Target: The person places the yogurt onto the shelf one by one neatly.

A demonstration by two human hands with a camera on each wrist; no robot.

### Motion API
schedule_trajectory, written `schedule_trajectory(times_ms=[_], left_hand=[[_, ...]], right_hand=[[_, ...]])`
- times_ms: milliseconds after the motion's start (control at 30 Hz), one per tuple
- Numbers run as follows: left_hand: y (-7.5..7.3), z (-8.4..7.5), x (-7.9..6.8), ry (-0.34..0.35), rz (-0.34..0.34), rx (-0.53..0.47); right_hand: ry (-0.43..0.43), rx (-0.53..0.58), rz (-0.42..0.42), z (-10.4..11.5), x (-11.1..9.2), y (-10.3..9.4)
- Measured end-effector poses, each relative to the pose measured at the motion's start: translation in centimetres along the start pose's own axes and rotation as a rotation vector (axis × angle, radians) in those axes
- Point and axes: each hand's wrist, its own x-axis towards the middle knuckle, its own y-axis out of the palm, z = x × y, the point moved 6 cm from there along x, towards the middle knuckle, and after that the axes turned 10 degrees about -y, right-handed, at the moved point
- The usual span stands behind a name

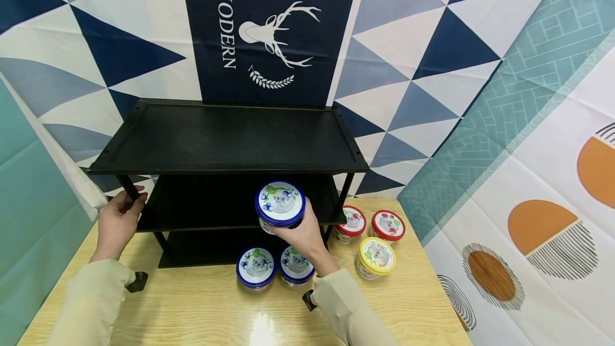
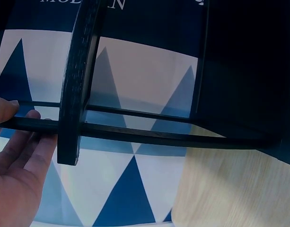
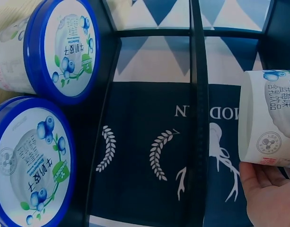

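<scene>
A black three-tier shelf rack stands on a wooden table. My left hand grips the rack's left front post; in the left wrist view its thumb and fingers lie on either side of that bar. My right hand holds a round blue-lidded tub with blueberries on its label, in front of the middle shelf. The lid faces up toward the head camera. Below it, two more blue-lidded tubs, one on the left and one on the right, sit side by side at the bottom shelf's front edge.
To the right of the rack stand two red-lidded tubs, a nearer-in one and an outer one, with a yellow-lidded tub in front. Patterned cloth hangs behind the rack and along both sides of the table.
</scene>
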Motion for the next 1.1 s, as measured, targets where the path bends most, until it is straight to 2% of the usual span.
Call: schedule_trajectory(times_ms=[133,367,600,800,1100], left_hand=[[0.0,0.0,0.0,0.011,-0.024,0.007],[0.1,0.1,0.1,0.002,-0.024,0.011],[0.0,0.0,0.0,-0.005,-0.023,0.014],[0.0,0.0,0.0,-0.001,-0.011,0.014],[0.0,0.0,0.0,-0.009,-0.013,0.020]], right_hand=[[0.005,0.000,0.012,-0.1,0.4,0.3],[0.012,0.009,0.014,-0.1,0.9,0.8],[0.000,-0.009,0.024,-3.4,2.0,1.9],[-0.035,-0.008,0.023,-3.2,2.3,2.3],[-0.001,-0.009,0.043,-3.3,3.1,3.1]])
